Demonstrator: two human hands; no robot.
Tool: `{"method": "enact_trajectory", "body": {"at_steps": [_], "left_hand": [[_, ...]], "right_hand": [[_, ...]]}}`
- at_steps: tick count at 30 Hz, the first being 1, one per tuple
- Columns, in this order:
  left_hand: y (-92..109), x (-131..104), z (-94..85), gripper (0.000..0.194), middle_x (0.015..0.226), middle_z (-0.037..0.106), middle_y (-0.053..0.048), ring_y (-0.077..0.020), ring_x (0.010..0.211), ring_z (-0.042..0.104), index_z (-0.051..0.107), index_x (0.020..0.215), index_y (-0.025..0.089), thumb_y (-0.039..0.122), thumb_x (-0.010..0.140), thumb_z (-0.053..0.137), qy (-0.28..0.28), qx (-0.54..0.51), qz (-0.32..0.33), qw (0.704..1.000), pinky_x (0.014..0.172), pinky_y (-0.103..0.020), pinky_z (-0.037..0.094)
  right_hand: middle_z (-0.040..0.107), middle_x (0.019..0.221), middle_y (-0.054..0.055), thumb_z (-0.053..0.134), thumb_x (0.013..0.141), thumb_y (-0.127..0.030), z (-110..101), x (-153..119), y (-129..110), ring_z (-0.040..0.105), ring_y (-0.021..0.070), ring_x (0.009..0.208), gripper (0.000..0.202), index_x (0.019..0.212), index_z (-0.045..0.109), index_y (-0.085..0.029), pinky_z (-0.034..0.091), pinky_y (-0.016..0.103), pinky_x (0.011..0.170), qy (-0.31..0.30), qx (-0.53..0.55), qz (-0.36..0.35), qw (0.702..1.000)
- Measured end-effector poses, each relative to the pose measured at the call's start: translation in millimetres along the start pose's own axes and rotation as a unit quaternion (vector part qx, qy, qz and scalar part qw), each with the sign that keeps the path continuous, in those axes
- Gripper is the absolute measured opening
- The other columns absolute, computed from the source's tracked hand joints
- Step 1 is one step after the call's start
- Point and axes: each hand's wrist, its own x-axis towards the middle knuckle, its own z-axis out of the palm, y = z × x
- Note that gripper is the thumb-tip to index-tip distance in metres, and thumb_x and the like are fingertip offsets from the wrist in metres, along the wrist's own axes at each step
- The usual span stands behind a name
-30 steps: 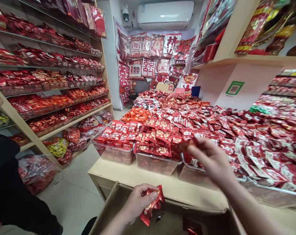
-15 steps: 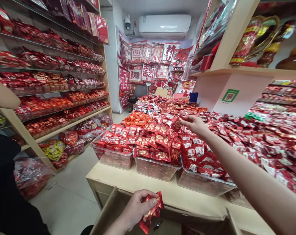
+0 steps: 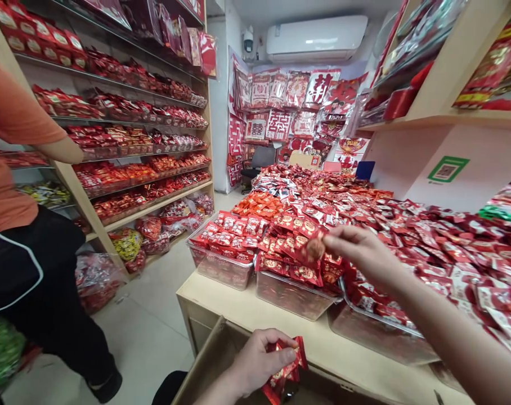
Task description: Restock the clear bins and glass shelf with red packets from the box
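Observation:
Over an open cardboard box (image 3: pixel 215 346), my left hand (image 3: pixel 266 360) is closed around a few red candy packets (image 3: pixel 286 365). My right hand (image 3: pixel 361 247) pinches one red packet (image 3: pixel 317 247) above the middle clear bin (image 3: pixel 295 298), which is heaped with red and gold packets. To the left of it stands a clear bin (image 3: pixel 224 270) with neat rows of red packets. Another clear bin (image 3: pixel 377 332) of red packets lies under my right forearm.
A person in an orange top (image 3: pixel 23 107) and black trousers stands at the left, by shelves (image 3: pixel 154 211) of red packets. Bagged goods (image 3: pixel 101 281) lie on the floor. More packets (image 3: pixel 449 247) are piled at the right, under an overhanging shelf (image 3: pixel 449 121).
The view has turned left, bringing more of the person in orange into sight. My right hand has drawn its packet lower and nearer, over the middle bin. My left hand still holds its packets.

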Motion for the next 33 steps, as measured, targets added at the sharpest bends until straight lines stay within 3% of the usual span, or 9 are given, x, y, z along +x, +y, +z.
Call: {"method": "enact_trajectory", "body": {"at_steps": [2,7,14,21,25,28,31,33], "left_hand": [[7,-6,1.5,0.042,0.068,0.057,-0.003,-0.0100,0.060,0.049,0.064,0.086,0.012,0.042,0.058,0.068,-0.015,-0.001,0.013,1.000,0.058,-0.023,0.040],[29,-23,11.1,0.038,0.063,0.047,0.001,-0.0072,0.057,0.039,0.058,0.077,0.011,0.042,0.058,0.069,-0.110,-0.087,0.057,0.989,0.053,-0.018,0.031],[28,-24,19.2,0.037,0.059,0.043,0.000,-0.0080,0.055,0.035,0.057,0.068,0.009,0.046,0.072,0.054,-0.109,-0.043,0.068,0.991,0.052,-0.020,0.028],[20,-17,15.1,0.037,0.064,0.053,-0.003,-0.0107,0.060,0.044,0.063,0.078,0.009,0.044,0.070,0.056,-0.100,-0.036,0.089,0.990,0.059,-0.021,0.034],[1,-10,12.8,0.037,0.064,0.059,-0.004,-0.0121,0.059,0.048,0.067,0.075,0.011,0.046,0.064,0.061,-0.021,-0.015,0.075,0.997,0.057,-0.021,0.036],[-13,-6,10.4,0.036,0.060,0.061,-0.003,-0.0107,0.055,0.048,0.066,0.076,0.012,0.045,0.063,0.063,0.042,0.018,0.042,0.998,0.054,-0.021,0.036],[-18,-4,8.0,0.036,0.061,0.062,-0.003,-0.0108,0.055,0.050,0.066,0.076,0.012,0.046,0.063,0.063,0.045,0.026,0.030,0.998,0.054,-0.021,0.037],[-15,-4,6.7,0.036,0.065,0.063,-0.004,-0.0113,0.057,0.051,0.066,0.077,0.012,0.045,0.064,0.062,0.027,0.032,0.025,0.999,0.057,-0.021,0.038]], "right_hand": [[0.057,0.061,0.001,0.055,0.073,-0.042,26,-30,2,0.049,0.0123,0.055,0.025,0.066,0.058,-0.018,0.039,0.025,0.052,-0.099,0.012,0.037,0.994],[0.053,0.059,0.000,0.053,0.074,-0.040,68,-78,29,0.047,0.0130,0.057,0.026,0.066,0.056,-0.016,0.037,0.024,0.053,-0.107,-0.021,0.076,0.991],[0.043,0.054,-0.004,0.051,0.075,-0.045,78,-89,56,0.039,0.0097,0.050,0.030,0.065,0.048,-0.016,0.033,0.021,0.047,-0.072,0.064,0.113,0.989],[0.056,0.071,0.000,0.056,0.074,-0.039,86,-99,61,0.053,0.0148,0.068,0.023,0.080,0.051,-0.018,0.044,0.025,0.062,-0.072,0.124,0.088,0.986],[0.055,0.077,0.002,0.051,0.078,-0.036,75,-98,57,0.054,0.0154,0.070,0.022,0.091,0.048,-0.019,0.045,0.026,0.060,0.001,0.103,0.043,0.994],[0.056,0.082,0.004,0.047,0.080,-0.035,48,-87,44,0.055,0.0168,0.075,0.025,0.100,0.045,-0.020,0.046,0.027,0.064,0.053,0.042,0.006,0.998],[0.056,0.089,0.006,0.051,0.077,-0.035,10,-63,28,0.055,0.0178,0.078,0.028,0.101,0.049,-0.020,0.046,0.029,0.066,0.130,-0.053,-0.038,0.989],[0.056,0.080,0.004,0.052,0.076,-0.033,-13,-41,23,0.055,0.0171,0.071,0.030,0.102,0.049,-0.019,0.046,0.029,0.060,0.159,-0.084,-0.036,0.983]]}}
